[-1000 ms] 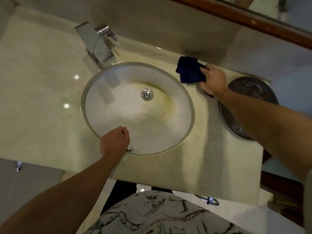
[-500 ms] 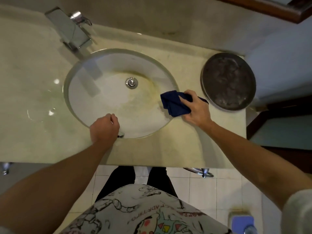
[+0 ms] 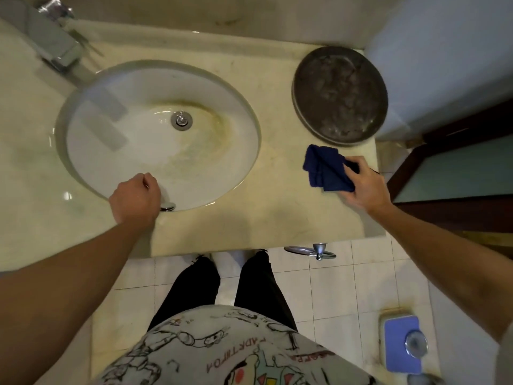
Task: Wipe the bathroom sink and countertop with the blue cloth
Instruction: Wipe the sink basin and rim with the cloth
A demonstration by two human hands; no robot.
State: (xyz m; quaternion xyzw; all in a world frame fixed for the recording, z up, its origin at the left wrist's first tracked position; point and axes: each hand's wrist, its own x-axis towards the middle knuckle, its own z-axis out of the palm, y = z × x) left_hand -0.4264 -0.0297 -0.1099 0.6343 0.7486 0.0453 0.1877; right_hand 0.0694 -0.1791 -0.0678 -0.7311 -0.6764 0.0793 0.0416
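Observation:
My right hand (image 3: 364,185) grips the folded dark blue cloth (image 3: 324,169) and presses it flat on the beige countertop (image 3: 277,215), to the right of the sink and just in front of a round dark tray. The oval white sink (image 3: 111,162) has a yellowish stain around its metal drain (image 3: 181,121). My left hand (image 3: 135,200) rests as a loose fist on the sink's near rim, fingers curled, holding nothing I can see.
A square chrome faucet (image 3: 54,48) stands at the back left. The round dark metal tray (image 3: 340,94) sits at the back right of the counter. A towel ring (image 3: 312,252) hangs under the counter's front edge. On the tiled floor lies a blue scale (image 3: 402,346).
My right hand has carried the cloth from the back of the counter, past the sink's right rim, to the front right of the countertop. My left hand stayed on the near rim.

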